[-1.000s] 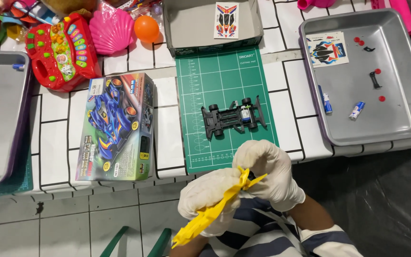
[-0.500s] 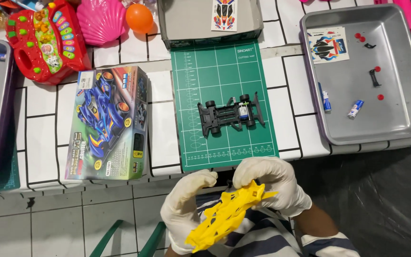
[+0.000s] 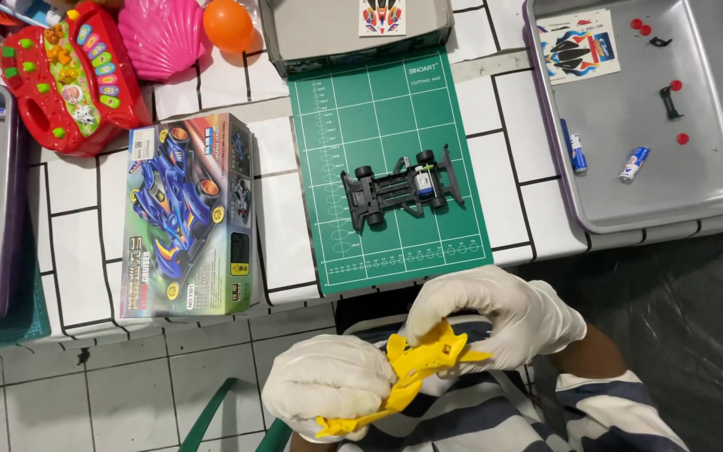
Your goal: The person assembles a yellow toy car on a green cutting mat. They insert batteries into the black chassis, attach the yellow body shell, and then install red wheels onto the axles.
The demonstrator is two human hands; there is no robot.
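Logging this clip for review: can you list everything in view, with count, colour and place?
car shell: 1, yellow, held in both hands
car chassis: 1, black, on mat
cutting mat: 1, green, table centre
kit box: 1, blue-green, left of mat
grey box: 1, above mat
sticker sheets: 2, one in grey box, one in right tray
trays: 2, metal, right and left
batteries: 2, blue, right tray
toy keyboard: 1, red, top left
shell toy: 1, pink
ball: 1, orange
left hand: white glove
right hand: white glove
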